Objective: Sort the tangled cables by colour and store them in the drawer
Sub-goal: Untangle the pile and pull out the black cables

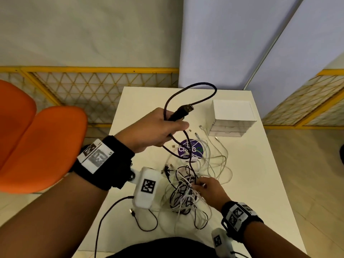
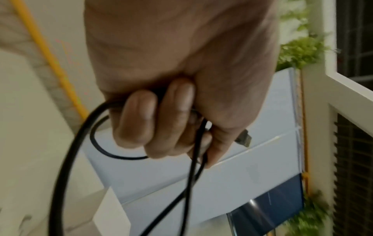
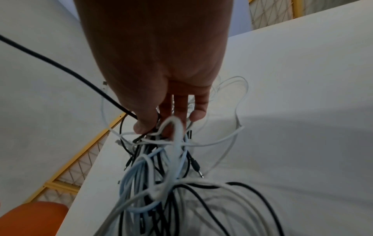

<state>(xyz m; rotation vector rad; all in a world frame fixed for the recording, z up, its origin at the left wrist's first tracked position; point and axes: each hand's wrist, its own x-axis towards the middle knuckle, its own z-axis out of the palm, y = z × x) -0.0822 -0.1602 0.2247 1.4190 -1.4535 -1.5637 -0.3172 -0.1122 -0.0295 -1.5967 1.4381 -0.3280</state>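
Observation:
My left hand (image 1: 158, 127) is raised above the table and grips a black USB cable (image 1: 195, 86). The cable loops above the fist, and its plug (image 1: 184, 110) sticks out past the thumb. In the left wrist view the fingers (image 2: 153, 124) curl round the black cable (image 2: 66, 159), with the plug (image 2: 244, 138) to their right. The cable runs down into a tangle of white and black cables (image 1: 184, 200) on the table. My right hand (image 1: 206, 187) pinches the top of that tangle (image 3: 161, 175), thumb and fingers (image 3: 181, 111) among the strands. A small white drawer unit (image 1: 232, 118) stands shut at the back right.
Loose white cables (image 1: 217, 159) lie spread between the tangle and the drawers, over a round purple sticker (image 1: 188, 148). A thin black cable (image 1: 147, 222) lies near the white table's (image 1: 260, 183) front edge. Orange chairs (image 1: 37, 146) stand left of the table, with yellow fencing (image 1: 93, 86) behind.

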